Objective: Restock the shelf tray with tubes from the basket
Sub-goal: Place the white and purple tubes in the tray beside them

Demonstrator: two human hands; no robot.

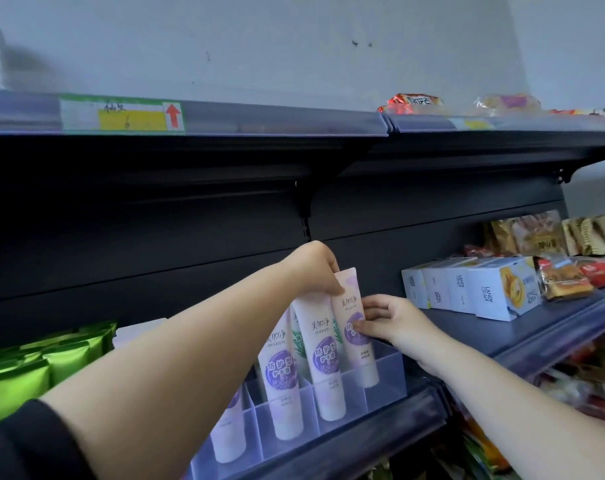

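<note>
A clear plastic tray (384,386) with dividers stands on the dark shelf and holds several white and purple hand cream tubes. The rightmost tube (353,327) stands upright in the tray's right compartment. My left hand (314,268) pinches its flat top end from above. My right hand (391,322) grips its middle from the right side with thumb and fingers. Two more tubes (323,358) stand in the compartments to the left, and another (228,431) shows partly under my left forearm. The basket is out of view.
Green packets (34,368) fill the shelf to the left. White and blue boxes (474,289) and snack packs (567,275) sit to the right. The upper shelf edge (190,119) carries a price label with a red arrow. More goods lie on lower shelves at right.
</note>
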